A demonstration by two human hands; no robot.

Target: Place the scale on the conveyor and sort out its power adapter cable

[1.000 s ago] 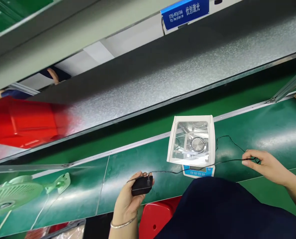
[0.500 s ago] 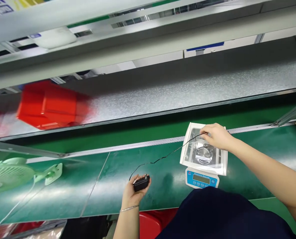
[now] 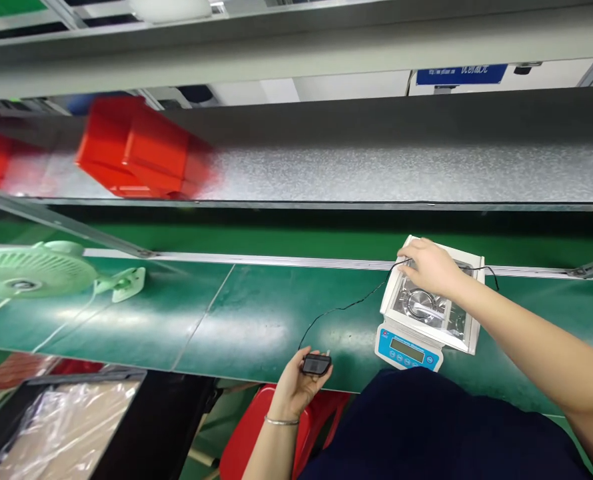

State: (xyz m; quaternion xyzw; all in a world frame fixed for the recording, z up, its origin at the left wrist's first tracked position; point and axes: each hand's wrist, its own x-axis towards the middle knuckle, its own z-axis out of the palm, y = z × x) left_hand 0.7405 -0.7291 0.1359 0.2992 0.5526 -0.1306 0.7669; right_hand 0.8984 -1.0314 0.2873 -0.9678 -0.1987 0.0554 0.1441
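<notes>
A green workbench (image 3: 271,317) runs crosswise, with a grey shelf (image 3: 336,157) above its far side and a red bin (image 3: 136,150) toward the shelf's left. On the right half of the bench stands a white scale (image 3: 409,350) with a clear-windowed cover; its blue panel and display face the person, and its long axis runs from the near edge toward the back, veering right. The right hand (image 3: 429,267) is over the far left part of this cover, fingers pinched on a black cord; whether they also touch the cover, I cannot tell. The left hand (image 3: 296,390), palm up near the bench's front edge, is curled around a black adapter (image 3: 316,364). That adapter lies left of the scale, well apart from it, its long axis roughly left to right and its broad face upward. From its left end the thin cord (image 3: 344,308) climbs rightward to the right hand, and more cord drops past the scale's right side.
</notes>
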